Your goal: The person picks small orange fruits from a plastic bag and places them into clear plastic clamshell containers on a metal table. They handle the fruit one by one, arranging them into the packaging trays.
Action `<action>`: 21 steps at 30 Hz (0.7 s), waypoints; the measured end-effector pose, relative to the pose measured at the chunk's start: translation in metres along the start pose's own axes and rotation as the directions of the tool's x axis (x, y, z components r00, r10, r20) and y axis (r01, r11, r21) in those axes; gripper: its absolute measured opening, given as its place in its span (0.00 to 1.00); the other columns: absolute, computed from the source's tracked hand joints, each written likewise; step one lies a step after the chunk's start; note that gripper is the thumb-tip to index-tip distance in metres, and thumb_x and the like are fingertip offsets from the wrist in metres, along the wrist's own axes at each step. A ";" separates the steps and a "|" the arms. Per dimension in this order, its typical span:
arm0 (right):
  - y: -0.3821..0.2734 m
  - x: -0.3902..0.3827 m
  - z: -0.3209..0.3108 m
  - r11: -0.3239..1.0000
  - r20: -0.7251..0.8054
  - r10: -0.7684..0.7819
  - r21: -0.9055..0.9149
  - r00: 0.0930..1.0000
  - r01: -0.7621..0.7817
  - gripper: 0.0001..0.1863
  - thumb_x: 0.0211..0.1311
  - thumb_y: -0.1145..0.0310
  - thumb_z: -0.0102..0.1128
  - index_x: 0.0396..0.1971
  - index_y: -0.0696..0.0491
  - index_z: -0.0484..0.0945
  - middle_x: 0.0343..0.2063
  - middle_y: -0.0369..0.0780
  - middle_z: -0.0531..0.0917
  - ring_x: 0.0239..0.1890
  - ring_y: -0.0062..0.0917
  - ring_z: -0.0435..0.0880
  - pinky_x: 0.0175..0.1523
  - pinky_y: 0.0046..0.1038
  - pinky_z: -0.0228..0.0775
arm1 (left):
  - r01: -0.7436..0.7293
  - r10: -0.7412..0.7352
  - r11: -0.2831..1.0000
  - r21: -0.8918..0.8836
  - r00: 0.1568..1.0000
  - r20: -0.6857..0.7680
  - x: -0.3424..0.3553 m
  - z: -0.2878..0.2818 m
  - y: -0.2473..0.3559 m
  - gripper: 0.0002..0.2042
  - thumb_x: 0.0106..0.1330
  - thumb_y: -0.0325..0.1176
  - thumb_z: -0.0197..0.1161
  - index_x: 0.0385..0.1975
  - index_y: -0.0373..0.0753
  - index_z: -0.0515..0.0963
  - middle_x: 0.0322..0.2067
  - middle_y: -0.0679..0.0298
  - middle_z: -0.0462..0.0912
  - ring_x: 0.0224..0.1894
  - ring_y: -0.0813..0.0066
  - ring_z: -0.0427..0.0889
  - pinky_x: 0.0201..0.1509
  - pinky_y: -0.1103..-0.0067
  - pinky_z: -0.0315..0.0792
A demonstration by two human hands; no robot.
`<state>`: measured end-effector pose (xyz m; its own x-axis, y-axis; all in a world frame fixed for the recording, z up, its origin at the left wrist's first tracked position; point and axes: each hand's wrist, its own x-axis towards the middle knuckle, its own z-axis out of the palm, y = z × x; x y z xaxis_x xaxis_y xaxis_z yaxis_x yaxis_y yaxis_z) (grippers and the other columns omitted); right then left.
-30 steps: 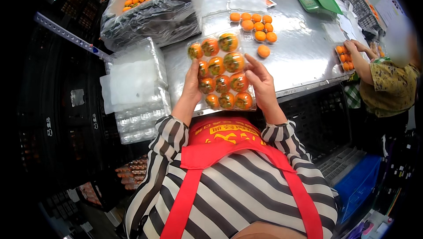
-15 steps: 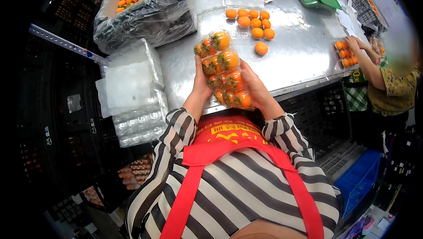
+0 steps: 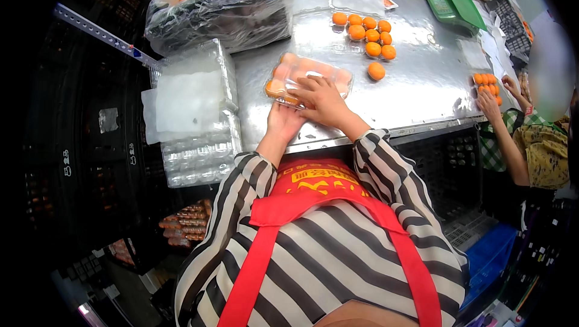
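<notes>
A clear plastic pack of persimmons (image 3: 297,70) is tilted over the near part of the metal table, its pale, hazy side up and orange fruit showing along the left edge. My left hand (image 3: 285,123) is palm up at its near edge, holding it from below; the fingertips are hidden under the pack. My right hand (image 3: 326,101) lies across the top with fingers spread. Farther right, an open tray of persimmons (image 3: 373,35) rests on the table, and a single loose persimmon (image 3: 376,72) sits just in front of it.
Stacked clear plastic trays (image 3: 202,152) stand at my left. Behind them is a plastic-lined crate (image 3: 217,19) of persimmons. A green scale (image 3: 449,7) is at the far right. A co-worker's hands (image 3: 491,107) handle another pack (image 3: 486,82) by the table's right edge.
The pack has gone from upright between both hands, leafy tops showing, to lying flatter with its pale side up. My right hand has moved from its side onto its top.
</notes>
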<state>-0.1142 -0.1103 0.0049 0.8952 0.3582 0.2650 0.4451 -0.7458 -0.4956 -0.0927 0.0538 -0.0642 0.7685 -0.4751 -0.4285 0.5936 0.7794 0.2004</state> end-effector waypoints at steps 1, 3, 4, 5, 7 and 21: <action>0.003 -0.002 0.001 1.000 0.020 -0.011 -0.027 1.000 0.012 0.29 0.46 0.65 0.66 0.54 0.41 0.76 0.58 0.42 0.70 0.63 0.41 0.64 0.68 0.42 0.49 | -0.047 0.068 0.993 0.111 0.977 -0.200 -0.016 0.018 0.001 0.23 0.74 0.44 0.35 0.62 0.37 0.59 0.59 0.51 0.66 0.64 0.49 0.63 0.67 0.52 0.58; 0.011 -0.012 0.008 0.996 -0.011 -0.038 -0.086 0.999 0.037 0.29 0.45 0.72 0.66 0.52 0.42 0.76 0.58 0.43 0.70 0.64 0.42 0.62 0.68 0.43 0.49 | -0.043 0.124 0.937 0.346 0.968 -0.216 -0.024 -0.007 0.018 0.21 0.72 0.35 0.46 0.62 0.35 0.57 0.56 0.47 0.67 0.57 0.46 0.71 0.61 0.56 0.68; 0.012 -0.016 0.009 0.994 -0.012 -0.018 -0.106 1.000 0.017 0.30 0.45 0.72 0.66 0.53 0.43 0.75 0.59 0.43 0.69 0.64 0.43 0.61 0.68 0.44 0.49 | -0.047 0.196 0.836 0.547 0.956 -0.219 -0.033 -0.006 0.023 0.22 0.70 0.32 0.50 0.62 0.34 0.56 0.54 0.46 0.68 0.53 0.46 0.75 0.58 0.59 0.73; 0.014 -0.019 0.009 0.992 -0.014 0.004 -0.126 1.000 -0.006 0.31 0.45 0.72 0.66 0.55 0.43 0.74 0.60 0.43 0.68 0.65 0.44 0.60 0.68 0.45 0.49 | -0.083 0.330 0.711 0.698 0.916 -0.228 -0.042 -0.001 0.022 0.23 0.66 0.27 0.55 0.59 0.32 0.59 0.48 0.49 0.73 0.42 0.56 0.82 0.45 0.69 0.81; 0.009 -0.024 0.003 0.991 -0.208 -0.010 -0.133 0.978 -0.018 0.24 0.46 0.72 0.67 0.48 0.47 0.77 0.53 0.44 0.74 0.57 0.40 0.71 0.62 0.39 0.60 | -0.054 0.371 0.596 0.801 0.903 -0.215 -0.042 -0.010 0.029 0.21 0.65 0.28 0.57 0.57 0.31 0.62 0.43 0.52 0.75 0.39 0.62 0.82 0.41 0.73 0.81; -0.007 -0.028 0.066 -0.539 0.574 0.666 0.812 0.476 -0.224 0.11 0.68 0.74 0.47 0.44 0.65 0.66 0.37 0.54 0.79 0.39 0.42 0.83 0.47 0.37 0.82 | 0.075 0.646 -0.257 0.964 0.755 0.113 -0.011 -0.015 0.041 0.11 0.58 0.36 0.61 0.36 0.38 0.78 0.24 0.61 0.82 0.27 0.66 0.81 0.32 0.73 0.73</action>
<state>-0.1410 -0.0781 -0.0541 0.7343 -0.0039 -0.6789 -0.4246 0.7776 -0.4637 -0.0800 0.0967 -0.0644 0.9906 0.0988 -0.0943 0.1356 -0.6293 0.7653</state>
